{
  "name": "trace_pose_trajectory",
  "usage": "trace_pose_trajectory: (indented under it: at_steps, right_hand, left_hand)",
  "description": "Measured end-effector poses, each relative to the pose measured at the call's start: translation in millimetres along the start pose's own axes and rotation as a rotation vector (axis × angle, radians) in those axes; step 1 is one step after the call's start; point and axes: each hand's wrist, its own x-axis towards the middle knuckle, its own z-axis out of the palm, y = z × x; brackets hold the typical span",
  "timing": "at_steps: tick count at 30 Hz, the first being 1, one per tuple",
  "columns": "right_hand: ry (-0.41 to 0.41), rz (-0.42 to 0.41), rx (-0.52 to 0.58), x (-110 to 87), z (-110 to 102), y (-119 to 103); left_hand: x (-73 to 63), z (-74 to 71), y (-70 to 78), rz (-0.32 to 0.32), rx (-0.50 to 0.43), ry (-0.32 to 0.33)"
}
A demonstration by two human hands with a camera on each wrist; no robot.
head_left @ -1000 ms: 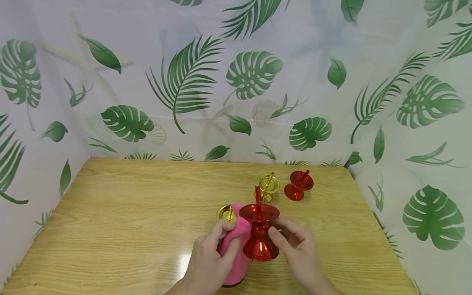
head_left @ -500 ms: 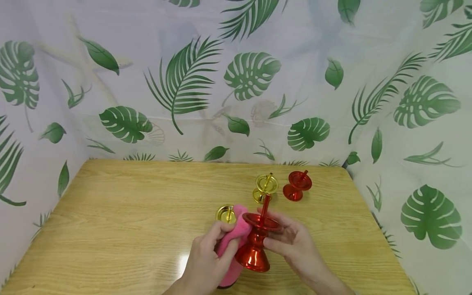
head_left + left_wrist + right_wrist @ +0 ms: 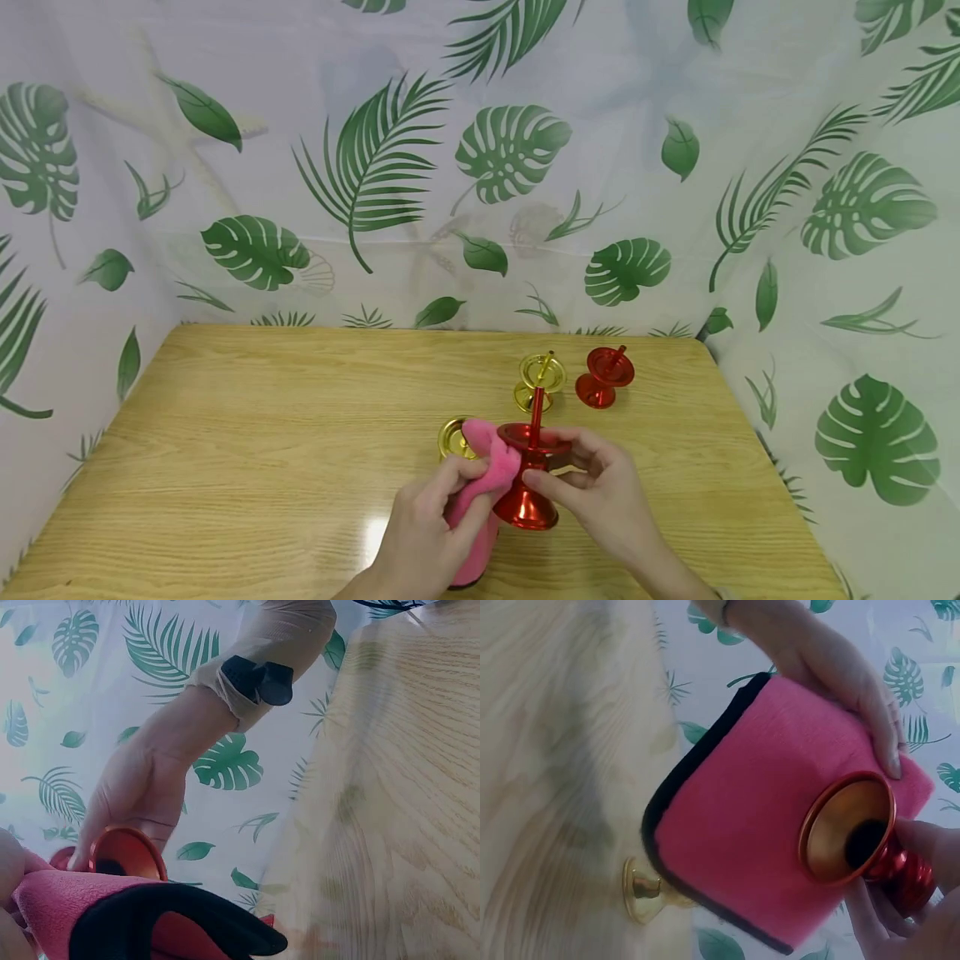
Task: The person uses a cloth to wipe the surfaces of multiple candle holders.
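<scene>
My right hand [image 3: 600, 483] grips a shiny red candlestick [image 3: 528, 504] by its narrow middle, holding it upright above the table. A thin peg rises from its dish, and its hollow underside shows in the right wrist view. With my left hand [image 3: 431, 521] I pinch a pink cloth [image 3: 498, 467], whose bunched upper part touches the left side of the candlestick. The dark-edged lower part of the cloth hangs down, as the right wrist view shows. Just behind my left hand stands a gold candlestick [image 3: 453, 437], partly covered by the cloth.
Farther back on the wooden table [image 3: 262, 433] stand another gold candlestick [image 3: 543, 375] and a second red one [image 3: 604, 377]. A leaf-patterned sheet [image 3: 420, 250] encloses the back and sides of the table.
The red candlestick tilted, its base swinging left, then came back nearly upright. The cloth's bunched part has shifted against it. My right hand moved slightly with the candlestick.
</scene>
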Motion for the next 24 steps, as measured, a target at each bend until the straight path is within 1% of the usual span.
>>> trace_pose_trajectory:
  at_steps: [2, 5, 8, 12, 15, 18, 21, 24]
  right_hand:
    - [0.038, 0.002, -0.029, 1.3, 1, 2]
    - [0.075, -0.005, -0.052, 2.9, 2, 5]
    - [0.092, -0.015, -0.059, 2.7, 3, 6]
    - [0.086, -0.046, -0.053, 0.3, 2, 6]
    - [0.062, -0.092, -0.033, -2.5, 1, 6]
    - [0.01, -0.121, 0.02, -6.0, -1, 5]
    - [-0.062, -0.109, 0.109, -8.7, -4, 4]
    - [-0.118, -0.064, 0.179, -9.9, -7, 2]
  left_hand:
    - [0.5, 0.6, 1.3, 0.021, 0.026, 0.001]
    - [1.1, 1.5, 3.2, 0.03, 0.042, -0.005]
    - [1.4, 2.0, 3.4, 0.018, 0.044, -0.003]
    - [1.6, 1.8, 1.8, -0.005, 0.053, 0.003]
    - [1.3, 1.1, 0.2, -0.038, 0.05, -0.003]
    - [0.8, 0.9, -1.7, -0.086, 0.018, -0.016]
    - [0.7, 1.2, -3.1, -0.125, -0.016, -0.026]
    - [0.6, 1.8, -4.1, -0.138, -0.035, -0.026]
